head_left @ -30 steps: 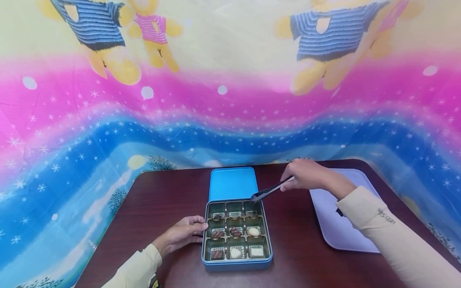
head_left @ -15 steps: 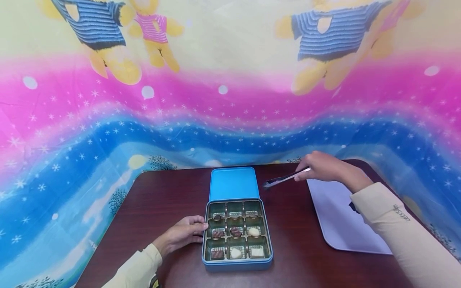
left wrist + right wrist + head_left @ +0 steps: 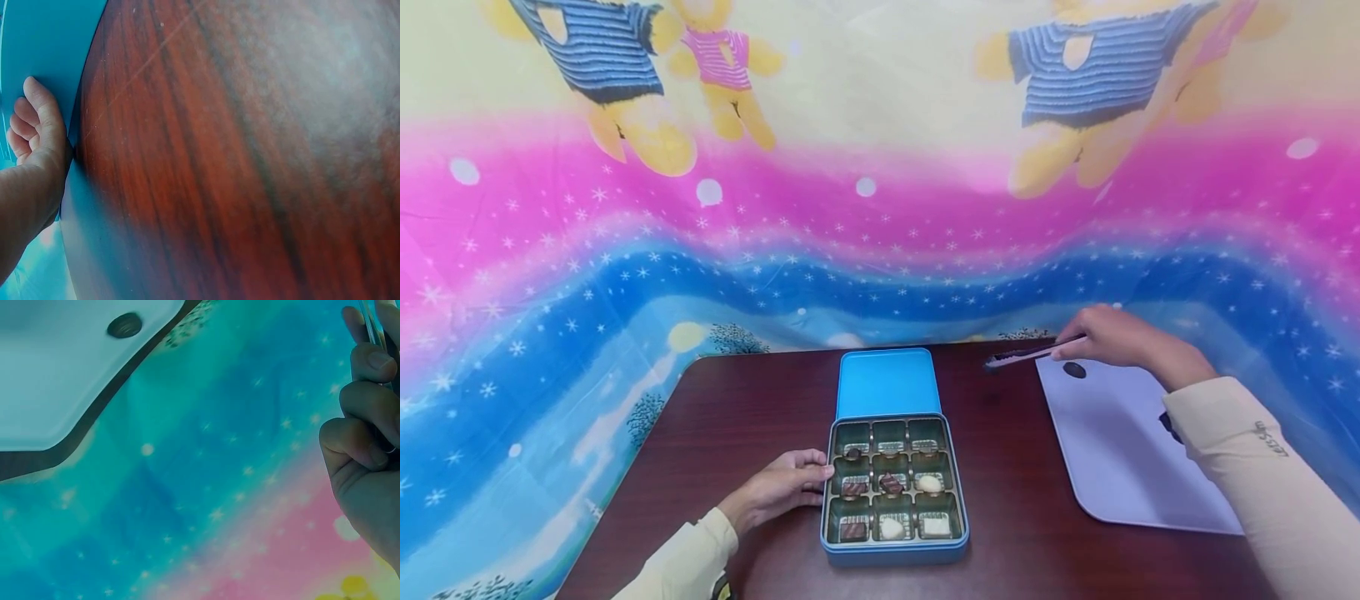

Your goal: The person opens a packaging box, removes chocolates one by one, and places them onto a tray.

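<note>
My left hand point(image 3: 784, 485) rests its fingers against the left side of a blue tin point(image 3: 895, 550); the left wrist view shows the same hand point(image 3: 40, 137) against the tin's wall. Inside, a gold divided insert point(image 3: 891, 457) holds several chocolates, among them a white oval one point(image 3: 928, 483), a striped one point(image 3: 891, 482) and a brown square one point(image 3: 853, 529). In my right hand point(image 3: 1116, 336) I grip a pair of tongs point(image 3: 1030, 353), tips pointing left above the table. Whether anything sits between the tips is too blurred to tell. A dark oval chocolate point(image 3: 1075, 369) lies on the pale tray point(image 3: 1120, 450).
The tin's blue lid point(image 3: 886, 383) lies directly behind it. All stands on a dark red wooden table point(image 3: 760, 400), with the tray along its right side. A patterned cloth point(image 3: 865, 233) hangs behind the table's far edge.
My right hand and the tongs have moved from the tin's back right compartment out to the right, over the tray's far left corner. The dark chocolate on the tray has come into sight. My left hand stays put.
</note>
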`<state>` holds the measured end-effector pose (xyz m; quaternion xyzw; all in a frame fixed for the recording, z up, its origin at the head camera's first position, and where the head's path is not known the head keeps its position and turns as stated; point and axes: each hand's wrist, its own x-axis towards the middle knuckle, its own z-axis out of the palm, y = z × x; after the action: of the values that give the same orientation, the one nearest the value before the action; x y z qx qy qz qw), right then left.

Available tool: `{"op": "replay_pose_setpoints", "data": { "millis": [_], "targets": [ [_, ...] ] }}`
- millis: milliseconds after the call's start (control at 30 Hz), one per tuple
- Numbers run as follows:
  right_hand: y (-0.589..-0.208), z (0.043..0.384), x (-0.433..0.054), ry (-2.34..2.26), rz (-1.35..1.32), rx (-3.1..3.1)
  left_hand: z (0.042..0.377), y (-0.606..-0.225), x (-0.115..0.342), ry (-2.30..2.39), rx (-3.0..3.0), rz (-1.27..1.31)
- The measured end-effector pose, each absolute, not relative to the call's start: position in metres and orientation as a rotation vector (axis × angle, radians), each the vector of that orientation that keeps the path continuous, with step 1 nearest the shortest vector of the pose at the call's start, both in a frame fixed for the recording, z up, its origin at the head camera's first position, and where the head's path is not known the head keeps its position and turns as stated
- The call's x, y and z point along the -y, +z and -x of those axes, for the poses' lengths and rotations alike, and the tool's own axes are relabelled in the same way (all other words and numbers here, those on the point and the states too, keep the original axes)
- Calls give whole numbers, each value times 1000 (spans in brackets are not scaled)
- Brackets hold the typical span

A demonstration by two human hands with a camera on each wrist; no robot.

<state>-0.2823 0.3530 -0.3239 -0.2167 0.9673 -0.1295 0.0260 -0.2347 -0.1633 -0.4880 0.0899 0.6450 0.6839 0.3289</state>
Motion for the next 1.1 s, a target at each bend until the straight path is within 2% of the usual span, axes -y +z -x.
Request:
{"op": "replay_pose_setpoints", "data": {
  "millis": [600,1100],
  "targets": [
    [-344,285,-442,-283,423,-3084,235,-490,164,1781,-1690,-223],
    [-358,263,-499,-277,142,-3013,234,-493,164,1799,-1676,-241]
  ]
}}
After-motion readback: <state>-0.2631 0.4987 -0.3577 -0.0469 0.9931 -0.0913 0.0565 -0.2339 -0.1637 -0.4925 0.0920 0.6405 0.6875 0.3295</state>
